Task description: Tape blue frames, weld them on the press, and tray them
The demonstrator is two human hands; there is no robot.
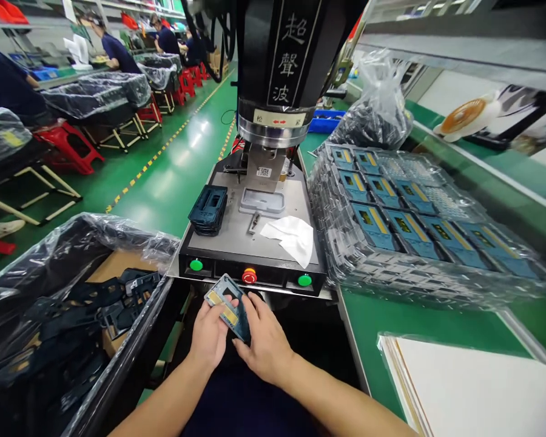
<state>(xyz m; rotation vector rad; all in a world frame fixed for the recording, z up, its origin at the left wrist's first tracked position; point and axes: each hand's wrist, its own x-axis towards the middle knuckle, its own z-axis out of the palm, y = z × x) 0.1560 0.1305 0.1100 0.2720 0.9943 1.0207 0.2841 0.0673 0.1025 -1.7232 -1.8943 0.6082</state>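
Note:
Between my two hands, just in front of the ultrasonic welding machine [273,67], is a dark blue plastic panel [241,318] with a yellow strip and a rectangular cutout. My left hand [209,334] grips its left side, the thumb lying over the face. On the right edge, the fingers and thumb of my right hand [266,340] close around the panel. A stack of similar dark panels [208,209] sits on the machine's metal plate [232,243]. Beside it are a pale grey fixture [262,203], a small metal piece [255,223] and a white cloth [291,237].
Green buttons [196,264] and a red emergency stop [249,275] line the machine's front. At left, a plastic-lined bin [131,227] holds loose dark parts. Stacked clear trays [359,267] with panels stand at right, near white sheets [477,382]. Several people sit at benches behind.

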